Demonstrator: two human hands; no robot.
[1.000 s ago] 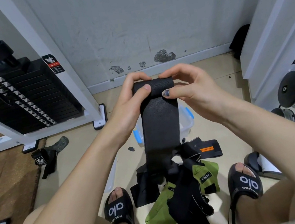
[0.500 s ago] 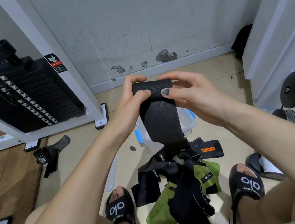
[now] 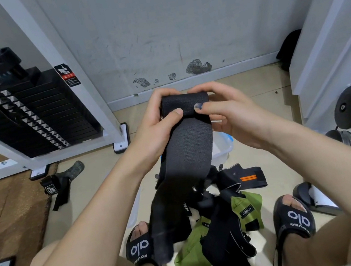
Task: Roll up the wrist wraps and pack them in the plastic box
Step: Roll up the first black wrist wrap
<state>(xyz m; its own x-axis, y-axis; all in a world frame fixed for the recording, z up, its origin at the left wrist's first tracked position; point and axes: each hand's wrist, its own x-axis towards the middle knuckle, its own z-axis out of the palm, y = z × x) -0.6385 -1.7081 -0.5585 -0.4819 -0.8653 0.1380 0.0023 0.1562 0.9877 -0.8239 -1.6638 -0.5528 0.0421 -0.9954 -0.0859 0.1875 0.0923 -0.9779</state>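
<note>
Both hands are up in front of the person, working the top of a black wrist wrap (image 3: 189, 144) — the left hand (image 3: 157, 129) curls round the rolled end with its thumb pressed on the front, and the right hand (image 3: 227, 117) pinches the same roll from the other side, thumb on the cloth and fingers tucked behind. The rest of the wrap hangs loose from the roll, running down between the knees with its free end blurred near the left sandal (image 3: 140, 246). Just behind the hanging strip, on the floor (image 3: 100, 187), sits the clear plastic box (image 3: 224, 145) with blue clips, mostly hidden by the wrap. Nearer the feet lies a tangled heap of other wraps (image 3: 222, 224) — black ones, a green pair, and one with orange stripes — between the left sandal and the right sandal (image 3: 297, 220). Off to the left, another black strap (image 3: 59, 187) lies alone by the foot of a weight stack (image 3: 27, 115).
</note>
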